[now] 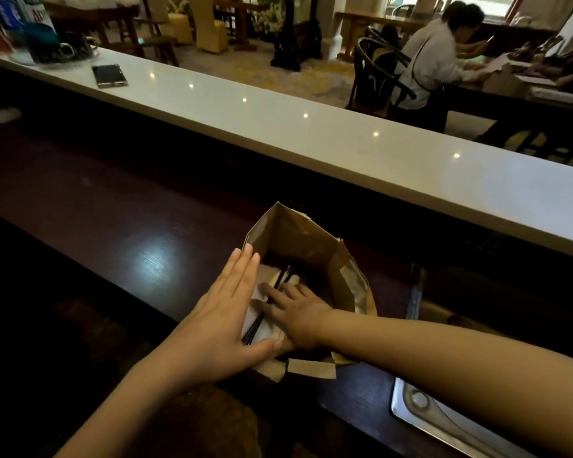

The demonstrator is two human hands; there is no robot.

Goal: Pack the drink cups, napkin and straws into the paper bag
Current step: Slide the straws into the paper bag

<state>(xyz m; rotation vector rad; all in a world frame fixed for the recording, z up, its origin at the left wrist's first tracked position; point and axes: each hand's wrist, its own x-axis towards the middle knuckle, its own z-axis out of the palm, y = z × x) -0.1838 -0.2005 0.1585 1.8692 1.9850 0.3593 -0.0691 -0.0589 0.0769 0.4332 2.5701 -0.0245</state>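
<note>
A brown paper bag (298,236) stands open on the dark wooden counter. Inside it lie a white napkin (266,279) and black straws (283,276), resting on top of what is below. My right hand (295,317) reaches down into the bag's mouth, fingers spread flat on the napkin and straws. My left hand (222,319) presses flat against the bag's left outer side, fingers straight and together. The cups are hidden from view.
A white raised counter (311,137) runs across behind the bag, with a phone (110,75) on its left part. A metal sink edge (444,421) lies at the lower right. People sit at a table at the far right.
</note>
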